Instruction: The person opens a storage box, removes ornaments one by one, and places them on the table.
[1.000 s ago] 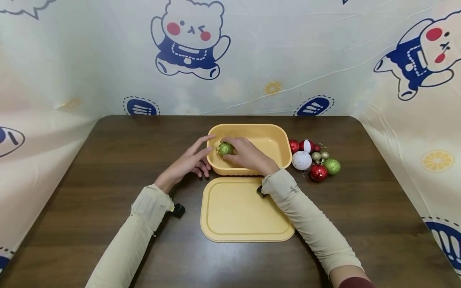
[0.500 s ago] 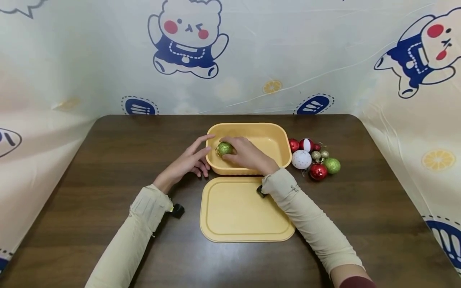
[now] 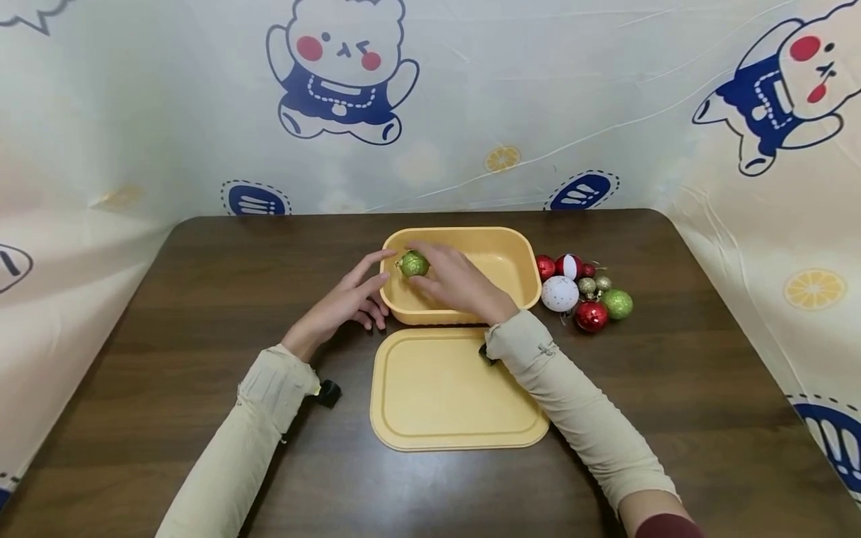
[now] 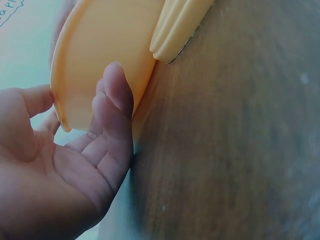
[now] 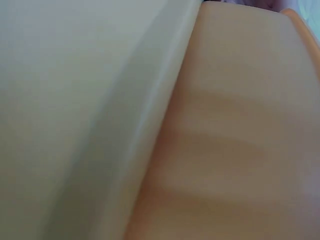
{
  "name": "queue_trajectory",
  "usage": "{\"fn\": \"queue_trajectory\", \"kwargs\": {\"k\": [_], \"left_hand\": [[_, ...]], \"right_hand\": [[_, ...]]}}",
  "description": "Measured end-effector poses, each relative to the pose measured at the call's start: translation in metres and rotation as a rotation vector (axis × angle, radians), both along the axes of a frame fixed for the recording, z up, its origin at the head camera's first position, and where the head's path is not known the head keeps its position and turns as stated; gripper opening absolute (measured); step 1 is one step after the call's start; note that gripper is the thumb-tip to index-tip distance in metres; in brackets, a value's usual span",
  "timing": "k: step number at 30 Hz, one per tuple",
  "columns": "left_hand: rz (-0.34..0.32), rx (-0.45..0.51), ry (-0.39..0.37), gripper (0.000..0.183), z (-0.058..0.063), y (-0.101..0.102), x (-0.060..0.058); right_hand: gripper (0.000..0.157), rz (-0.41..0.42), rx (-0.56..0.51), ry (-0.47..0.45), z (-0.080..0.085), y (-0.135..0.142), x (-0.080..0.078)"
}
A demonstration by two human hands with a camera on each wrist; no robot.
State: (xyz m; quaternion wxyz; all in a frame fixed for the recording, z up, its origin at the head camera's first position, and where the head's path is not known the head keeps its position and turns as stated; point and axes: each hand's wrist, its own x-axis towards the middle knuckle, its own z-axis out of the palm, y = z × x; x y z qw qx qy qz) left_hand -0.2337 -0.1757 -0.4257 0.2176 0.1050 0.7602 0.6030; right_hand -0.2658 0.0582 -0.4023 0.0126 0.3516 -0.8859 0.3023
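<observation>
In the head view, a glittery green Christmas ball lies at the left end of a yellow plastic box. My right hand reaches into the box, thumb and forefinger spread on either side of the ball; its other fingers are hidden. My left hand is at the box's left end, its fingertips by the rim. The left wrist view shows that hand with a digit touching the rim and loosely bent fingers beside the outer wall. The right wrist view holds only blurred yellow surfaces, without the hand.
A flat yellow lid lies on the dark wooden table in front of the box. To the box's right sit several ornaments, among them a speckled white ball, a shiny red ball and another green ball. A printed cloth hangs behind.
The green ball and my right hand have shifted slightly up and left, and the thumb and forefinger have spread from the ball. The left hand stays by the rim. The head view drifted a little.
</observation>
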Motion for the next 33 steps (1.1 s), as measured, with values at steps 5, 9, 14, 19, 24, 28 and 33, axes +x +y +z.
{"fn": "queue_trajectory", "kwargs": {"k": [5, 9, 14, 19, 24, 28, 33], "left_hand": [[-0.001, -0.002, -0.004, 0.046, 0.001, 0.001, 0.0], [-0.004, 0.001, -0.006, 0.046, 0.001, 0.002, -0.001], [-0.005, 0.003, 0.008, 0.047, 0.003, 0.002, -0.001], [-0.011, 0.015, 0.002, 0.048, 0.001, -0.001, 0.001], [-0.011, 0.016, 0.005, 0.048, 0.002, -0.001, 0.001], [-0.009, 0.012, 0.009, 0.049, 0.002, -0.002, 0.0], [-0.01, 0.012, 0.006, 0.049, 0.002, -0.002, 0.001]], "right_hand": [[0.056, -0.011, -0.041, 0.02, 0.019, 0.005, 0.012], [0.052, -0.02, -0.091, 0.007, 0.041, 0.021, 0.027], [0.05, -0.091, -0.112, 0.063, 0.06, 0.045, 0.038], [0.05, -0.123, -0.154, 0.049, 0.067, 0.064, 0.05], [0.05, -0.102, -0.203, 0.012, 0.077, 0.079, 0.07], [0.05, -0.118, -0.199, 0.038, 0.083, 0.092, 0.082], [0.053, -0.176, -0.18, 0.059, 0.086, 0.113, 0.092]]}}
